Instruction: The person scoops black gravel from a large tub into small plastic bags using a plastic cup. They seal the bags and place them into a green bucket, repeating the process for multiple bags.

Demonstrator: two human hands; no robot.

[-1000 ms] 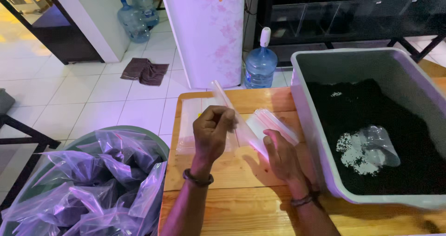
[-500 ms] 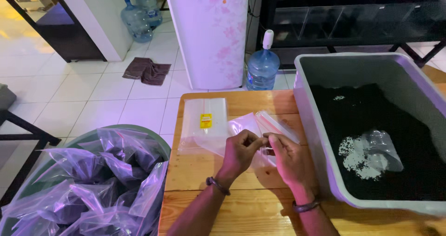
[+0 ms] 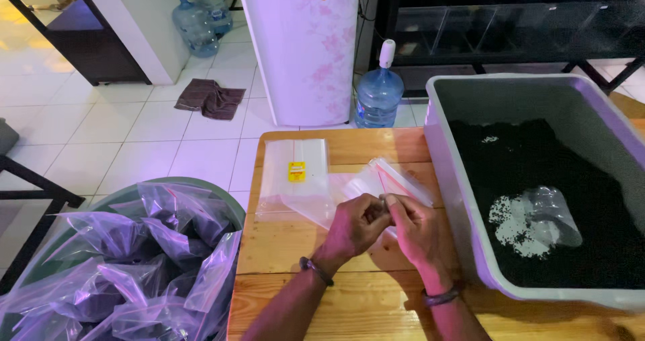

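Head view
Counter: a pale wooden counter [image 3: 302, 294] of planks with visible grain, its far edge over a white tiled floor [image 3: 134, 133].
Room: a white fridge with pink flowers [image 3: 306, 45] stands far behind the counter; a blue water jug with a pump [image 3: 378, 92] sits at its right foot, two more jugs [image 3: 201, 15] far left, and a brown rag [image 3: 210, 99] lies crumpled on the tiles.
Bin: at near left, a round green bin [image 3: 232, 210] stuffed with crinkled clear bags [image 3: 127, 267].
Tub: at right, a grey plastic tub [image 3: 457, 193], rectangular, holding dark fine grains with a white patch and a clear scoop-like piece [image 3: 547, 213] on top.
Flat bags: a stack of smooth clear bags with a yellow tag [image 3: 295, 173] lies on the counter, far left of the hands.
Zip bag: a thin clear zip bag with a red strip [image 3: 386, 180] lies just beyond the hands, its near edge held between them.
Left hand: the left hand [image 3: 356, 223], fingers pressed together, pinches the zip bag's near edge.
Right hand: the right hand [image 3: 418, 230] meets it fingertip to fingertip, also pinching that edge.
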